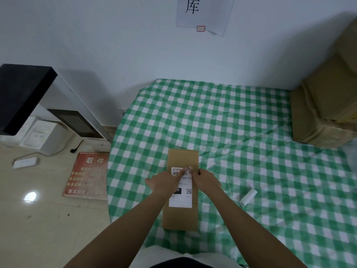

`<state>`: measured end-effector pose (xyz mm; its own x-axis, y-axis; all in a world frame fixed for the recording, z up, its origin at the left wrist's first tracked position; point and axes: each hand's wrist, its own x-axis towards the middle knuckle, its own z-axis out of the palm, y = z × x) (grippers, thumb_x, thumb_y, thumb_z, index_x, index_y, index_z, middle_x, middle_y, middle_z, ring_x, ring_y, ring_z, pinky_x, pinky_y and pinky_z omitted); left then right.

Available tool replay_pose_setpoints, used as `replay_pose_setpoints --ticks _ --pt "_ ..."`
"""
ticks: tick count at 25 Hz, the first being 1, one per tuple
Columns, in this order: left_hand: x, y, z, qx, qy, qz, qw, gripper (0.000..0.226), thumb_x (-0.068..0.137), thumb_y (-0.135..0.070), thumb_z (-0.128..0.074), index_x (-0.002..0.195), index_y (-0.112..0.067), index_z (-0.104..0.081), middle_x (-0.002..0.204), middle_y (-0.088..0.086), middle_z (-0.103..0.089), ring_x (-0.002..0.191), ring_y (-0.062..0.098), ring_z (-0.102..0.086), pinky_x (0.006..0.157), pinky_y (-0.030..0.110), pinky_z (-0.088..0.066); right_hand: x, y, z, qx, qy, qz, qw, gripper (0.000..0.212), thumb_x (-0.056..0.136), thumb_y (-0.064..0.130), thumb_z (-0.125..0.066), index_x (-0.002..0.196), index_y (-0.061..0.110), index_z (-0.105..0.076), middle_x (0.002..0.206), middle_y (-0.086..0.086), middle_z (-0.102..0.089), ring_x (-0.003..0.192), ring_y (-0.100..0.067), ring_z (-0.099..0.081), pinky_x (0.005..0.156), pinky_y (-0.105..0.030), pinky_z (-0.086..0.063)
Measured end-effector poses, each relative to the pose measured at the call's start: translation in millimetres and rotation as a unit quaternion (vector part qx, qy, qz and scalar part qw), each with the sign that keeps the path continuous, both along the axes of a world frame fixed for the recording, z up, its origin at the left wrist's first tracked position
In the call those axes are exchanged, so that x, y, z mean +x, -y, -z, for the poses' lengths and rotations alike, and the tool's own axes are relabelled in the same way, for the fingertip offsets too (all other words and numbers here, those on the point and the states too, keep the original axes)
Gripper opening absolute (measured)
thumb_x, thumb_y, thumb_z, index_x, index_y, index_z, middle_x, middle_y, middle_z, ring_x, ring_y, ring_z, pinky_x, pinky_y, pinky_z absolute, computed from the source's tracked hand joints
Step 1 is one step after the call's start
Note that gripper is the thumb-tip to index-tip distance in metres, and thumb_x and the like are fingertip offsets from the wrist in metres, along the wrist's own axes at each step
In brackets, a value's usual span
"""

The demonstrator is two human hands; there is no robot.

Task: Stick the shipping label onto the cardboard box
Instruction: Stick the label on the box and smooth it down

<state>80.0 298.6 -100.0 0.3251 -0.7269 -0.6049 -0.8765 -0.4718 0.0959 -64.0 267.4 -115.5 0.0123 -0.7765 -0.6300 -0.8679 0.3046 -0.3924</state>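
1. A long cardboard box (pixel 183 158) lies flat near the front left of a table covered by a green and white checked cloth (pixel 231 122), with its short end toward the person.
2. The white shipping label (pixel 180 200) lies on the top face of the box, lengthwise and about in the middle, with its lower edge flat against the cardboard.
3. Both bare forearms reach forward from the bottom of the view and meet over the upper part of the label.
4. The left hand (pixel 166 182) lies palm down with straight fingers (pixel 182 172) pressed flat on the label near the barcode, thumb spread out to the left.
5. The right hand (pixel 207 179) comes in from the right edge of the box, with one straight fingertip (pixel 190 168) on the label's top edge.
6. The right hand's other fingers look bent at the box's edge, but motion blur hides whether they grip anything.
7. A small white roll of paper (pixel 248 197) lies on the cloth to the right of the box, well apart from it.
8. A stack of brown boxes (pixel 324 105) stands at the table's far right corner.
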Motion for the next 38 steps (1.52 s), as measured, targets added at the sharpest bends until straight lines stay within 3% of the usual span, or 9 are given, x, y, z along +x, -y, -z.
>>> replay_pose_setpoints --ticks 4,8,12,18,21,27,33,36,38 --pt "-1 0 1 0.007 -0.008 -0.021 1.0 0.091 0.068 -0.094 -0.008 0.068 -0.02 -0.061 0.072 0.001 -0.064 0.08 0.022 -0.063 0.095 0.047 -0.039 -1 0 -1 0.013 -0.001 0.002 1.0 0.072 0.086 0.078 -0.018 0.097 0.02 -0.061 0.096 -0.002 -0.067 0.088 -0.022 -0.063 0.086 -0.042 -0.052" --pt "1 2 4 0.011 -0.001 -0.032 0.999 0.096 0.076 -0.087 -0.002 0.082 -0.016 -0.066 0.083 0.005 -0.068 0.084 0.023 -0.062 0.093 0.043 -0.039 0 -1 1 0.009 -0.008 -0.006 1.0 0.072 0.089 0.074 -0.017 0.1 0.018 -0.06 0.099 -0.004 -0.068 0.09 -0.022 -0.064 0.086 -0.042 -0.052" --pt "1 2 3 0.024 0.003 -0.021 0.999 0.088 0.085 -0.077 -0.001 0.078 -0.014 -0.063 0.08 0.005 -0.063 0.08 0.022 -0.058 0.095 0.044 -0.039 3 1 -2 0.019 -0.037 -0.009 0.999 0.075 0.088 0.075 -0.019 0.107 0.015 -0.06 0.103 -0.005 -0.067 0.093 -0.023 -0.063 0.08 -0.036 -0.049" --pt "2 0 8 -0.003 -0.014 -0.021 1.0 0.08 0.092 -0.068 -0.002 0.073 -0.015 -0.06 0.081 0.004 -0.063 0.08 0.021 -0.056 0.093 0.042 -0.04 17 4 -9 0.031 -0.082 -0.03 0.996 0.07 0.078 0.084 -0.029 0.069 0.02 -0.055 0.077 -0.001 -0.063 0.076 -0.021 -0.062 0.071 -0.032 -0.049" --pt "5 0 18 -0.024 -0.066 -0.067 0.995 0.082 0.09 -0.072 -0.005 0.065 -0.014 -0.057 0.073 0.004 -0.062 0.078 0.021 -0.062 0.091 0.04 -0.047 16 3 -3 0.022 -0.068 -0.019 0.997 0.078 0.076 0.087 -0.027 0.084 0.019 -0.064 0.079 0.0 -0.065 0.077 -0.02 -0.065 0.071 -0.032 -0.05" --pt "8 0 31 -0.048 -0.121 -0.093 0.987 0.085 0.087 -0.074 0.0 0.06 -0.015 -0.055 0.064 0.004 -0.061 0.072 0.022 -0.066 0.084 0.042 -0.055 8 1 -2 0.03 0.0 0.011 0.999 0.086 0.074 0.089 -0.02 0.102 0.017 -0.057 0.095 -0.004 -0.068 0.086 -0.024 -0.067 0.082 -0.044 -0.056" --pt "9 -2 35 -0.057 -0.165 -0.117 0.978 0.084 0.089 -0.069 0.003 0.06 -0.015 -0.054 0.061 0.005 -0.06 0.065 0.021 -0.063 0.08 0.041 -0.058 4 -4 -2 0.01 0.007 0.006 1.0 0.078 0.083 0.081 -0.013 0.097 0.016 -0.055 0.092 -0.005 -0.066 0.082 -0.023 -0.066 0.08 -0.045 -0.057" --pt "10 -4 39 -0.048 -0.171 -0.113 0.978 0.09 0.083 -0.074 0.008 0.062 -0.016 -0.057 0.069 0.008 -0.065 0.074 0.024 -0.067 0.082 0.043 -0.056 4 -5 -2 0.011 0.005 0.012 1.0 0.081 0.084 0.08 -0.013 0.102 0.014 -0.057 0.094 -0.006 -0.066 0.083 -0.024 -0.066 0.08 -0.044 -0.057" --pt "11 -5 43 -0.043 -0.162 -0.1 0.981 0.101 0.074 -0.082 0.013 0.071 -0.015 -0.062 0.086 0.012 -0.07 0.094 0.029 -0.066 0.09 0.048 -0.052 2 -6 0 0.013 0.01 0.017 1.0 0.081 0.083 0.081 -0.016 0.104 0.014 -0.056 0.095 -0.007 -0.067 0.085 -0.024 -0.066 0.08 -0.044 -0.057"
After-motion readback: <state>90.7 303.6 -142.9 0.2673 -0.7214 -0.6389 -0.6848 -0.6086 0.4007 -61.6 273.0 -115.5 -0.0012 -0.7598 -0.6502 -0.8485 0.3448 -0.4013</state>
